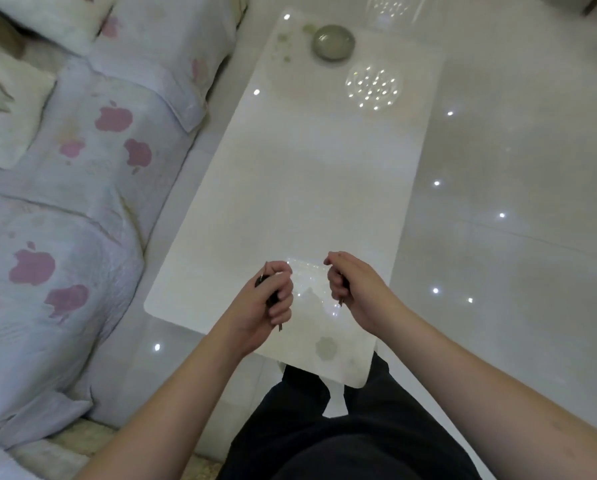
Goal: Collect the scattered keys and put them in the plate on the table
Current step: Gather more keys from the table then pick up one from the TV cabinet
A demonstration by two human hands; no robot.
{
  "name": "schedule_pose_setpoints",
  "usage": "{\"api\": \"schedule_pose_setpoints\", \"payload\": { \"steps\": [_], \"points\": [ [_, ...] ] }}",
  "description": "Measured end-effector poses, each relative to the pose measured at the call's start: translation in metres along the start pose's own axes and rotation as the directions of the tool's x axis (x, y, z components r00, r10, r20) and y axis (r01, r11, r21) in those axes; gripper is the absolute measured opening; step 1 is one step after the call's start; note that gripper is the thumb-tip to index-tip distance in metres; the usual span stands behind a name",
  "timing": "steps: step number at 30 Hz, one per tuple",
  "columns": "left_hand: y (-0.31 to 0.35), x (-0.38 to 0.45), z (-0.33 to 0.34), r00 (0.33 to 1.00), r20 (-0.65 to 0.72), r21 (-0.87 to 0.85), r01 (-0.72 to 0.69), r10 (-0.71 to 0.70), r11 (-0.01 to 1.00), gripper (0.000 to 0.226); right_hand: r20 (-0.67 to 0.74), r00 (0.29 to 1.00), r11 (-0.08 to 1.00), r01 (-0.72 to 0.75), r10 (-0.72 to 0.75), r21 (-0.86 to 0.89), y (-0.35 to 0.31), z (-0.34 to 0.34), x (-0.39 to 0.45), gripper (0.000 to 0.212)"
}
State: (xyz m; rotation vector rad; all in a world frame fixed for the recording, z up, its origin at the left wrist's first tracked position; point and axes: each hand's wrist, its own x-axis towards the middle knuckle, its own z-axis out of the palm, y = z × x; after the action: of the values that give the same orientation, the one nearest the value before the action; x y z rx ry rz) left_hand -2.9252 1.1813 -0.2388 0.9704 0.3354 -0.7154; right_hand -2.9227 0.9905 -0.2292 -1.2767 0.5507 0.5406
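left hand (273, 299) fisted on dark keys (271, 296) | right hand (352, 289) fisted on more, near edge of surface (290, 188) | plate (332, 43) at far end, straight ahead, right slightly nearer

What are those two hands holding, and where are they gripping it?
Each fist is closed around keys. The left hand wraps a dark key by its head, its blade poking out below. The right hand grips another key likewise, only its tip showing.
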Motion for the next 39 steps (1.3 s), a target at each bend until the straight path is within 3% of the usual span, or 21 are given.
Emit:
{"api": "schedule_pose_setpoints", "payload": {
  "steps": [3,6,12,18,25,28,33,39],
  "points": [
    [0.003,-0.003,0.037,0.989,0.127,0.101,0.058,-0.071,0.993,0.012,-0.042,0.999,0.978,0.008,0.001,0.208,-0.004,-0.016,-0.026,0.019],
    [-0.003,-0.003,0.073,0.973,0.162,0.293,0.110,-0.163,0.950,0.015,-0.081,0.997,0.929,0.028,0.002,0.369,-0.003,-0.038,-0.051,0.017],
    [-0.037,-0.011,0.143,0.920,0.228,0.541,0.152,-0.318,0.827,0.014,-0.225,0.974,0.898,0.116,-0.020,0.424,0.008,-0.101,-0.108,0.026],
    [-0.086,-0.017,0.224,0.896,0.298,0.561,0.116,-0.330,0.820,0.021,-0.368,0.929,0.899,0.188,-0.032,0.396,0.031,-0.180,-0.174,0.035],
    [-0.164,-0.016,0.347,0.865,0.322,0.556,0.156,-0.385,0.816,0.028,-0.490,0.870,0.806,0.331,-0.059,0.491,0.075,-0.300,-0.257,0.032],
    [-0.192,-0.010,0.397,0.844,0.360,0.538,0.160,-0.397,0.828,0.022,-0.557,0.828,0.812,0.364,-0.059,0.455,0.091,-0.342,-0.289,0.033],
    [-0.251,-0.008,0.480,0.770,0.421,0.629,0.134,-0.480,0.766,0.011,-0.644,0.764,0.716,0.472,-0.041,0.514,0.111,-0.409,-0.349,0.046],
    [-0.291,0.001,0.547,0.661,0.482,0.702,0.102,-0.576,0.705,0.010,-0.766,0.642,0.718,0.554,-0.046,0.421,0.106,-0.464,-0.380,0.050]
  ]
}}
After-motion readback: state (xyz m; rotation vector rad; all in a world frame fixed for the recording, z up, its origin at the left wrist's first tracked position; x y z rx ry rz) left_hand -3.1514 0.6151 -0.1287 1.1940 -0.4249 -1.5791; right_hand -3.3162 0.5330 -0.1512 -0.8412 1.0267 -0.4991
